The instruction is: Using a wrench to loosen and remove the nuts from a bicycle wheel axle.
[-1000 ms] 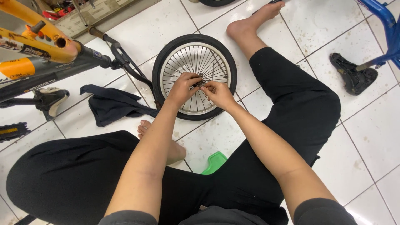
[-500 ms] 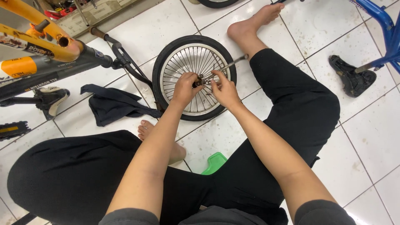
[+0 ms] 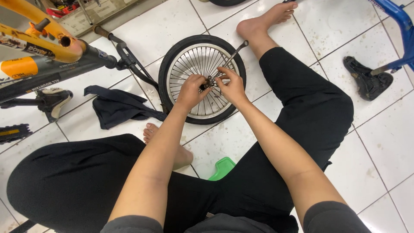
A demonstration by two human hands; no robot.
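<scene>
A small spoked bicycle wheel (image 3: 172,69) with a black tyre lies flat on the white tiled floor in front of me, between my legs. My left hand (image 3: 192,89) grips the hub at the wheel's centre. My right hand (image 3: 232,86) is closed on a thin metal wrench (image 3: 233,54) whose handle slants up to the right over the spokes and rim. Both hands meet at the hub, and the hub itself is mostly hidden by my fingers.
An orange and black bicycle frame (image 3: 39,47) lies at upper left with a saddle (image 3: 51,100) below it. A black cloth (image 3: 114,108) sits left of the wheel. A green plastic piece (image 3: 222,169) is under my leg. A blue frame (image 3: 396,21) and black pedal (image 3: 366,80) are at right.
A metal wrench has come into view in my right hand and now sticks out up-right over the rim. Both hands stay at the hub.
</scene>
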